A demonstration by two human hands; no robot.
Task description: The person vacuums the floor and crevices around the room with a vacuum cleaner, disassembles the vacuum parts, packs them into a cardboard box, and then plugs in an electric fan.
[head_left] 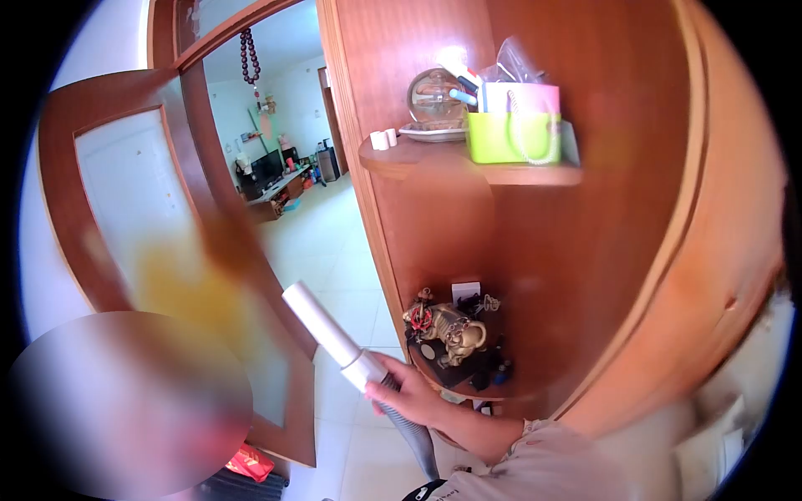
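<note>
My right hand (pixel 408 391) comes in from the lower right, its fingers wrapped round a vacuum cleaner hose (pixel 413 438) where the grey ribbed part meets a white tube (pixel 322 324). The tube tilts up and to the left, its end in the air before the doorway. Below the hand the hose runs down towards my body, and its far end is out of sight. My left hand is not in view. Close to the right hand, on a low rounded shelf, stands a gold-coloured animal figurine (pixel 455 334) with a red ornament.
An upper shelf (pixel 388 159) holds a green bag (pixel 511 138), a glass globe (pixel 434 98) on a plate and small white cylinders (pixel 383 140). On the left, a wooden door (pixel 192 167) stands open. Beads (pixel 250 57) hang in the doorway. A large blur covers the lower left.
</note>
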